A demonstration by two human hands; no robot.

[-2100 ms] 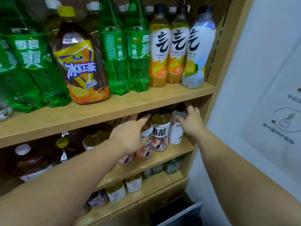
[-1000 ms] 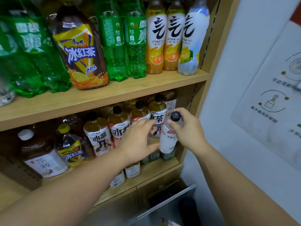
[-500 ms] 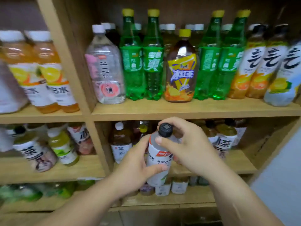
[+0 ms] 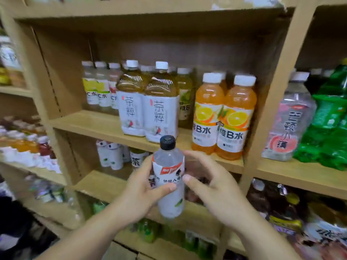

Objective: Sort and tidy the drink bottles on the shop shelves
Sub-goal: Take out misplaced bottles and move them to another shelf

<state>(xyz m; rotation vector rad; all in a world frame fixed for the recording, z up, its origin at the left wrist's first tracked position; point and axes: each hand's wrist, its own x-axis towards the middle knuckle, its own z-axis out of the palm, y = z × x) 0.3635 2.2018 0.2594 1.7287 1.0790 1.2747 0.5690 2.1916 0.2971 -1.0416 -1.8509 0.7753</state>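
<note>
A clear bottle with a black cap and a white label (image 4: 170,177) stands upright in front of the wooden shelves, held at chest height. My left hand (image 4: 142,196) grips its body, the thumb lying across the label. Just to the right of the bottle is my right hand (image 4: 214,186), its fingers loosely spread and the thumb tip close to the label; contact is not plain. Behind the bottle, on the middle shelf (image 4: 97,126), stand two amber tea bottles (image 4: 148,102) and two orange drink bottles (image 4: 223,117).
Small pale bottles (image 4: 99,85) fill the shelf's back left, with bare board in front of them. A clear pink-labelled bottle (image 4: 289,119) and green soda bottles (image 4: 330,119) stand in the bay to the right. Lower shelves hold several more bottles. An upright post (image 4: 270,94) divides the bays.
The view has swung left to another bay. My right hand has let go of the bottle's cap and drawn aside; my left hand now holds the bottle alone.
</note>
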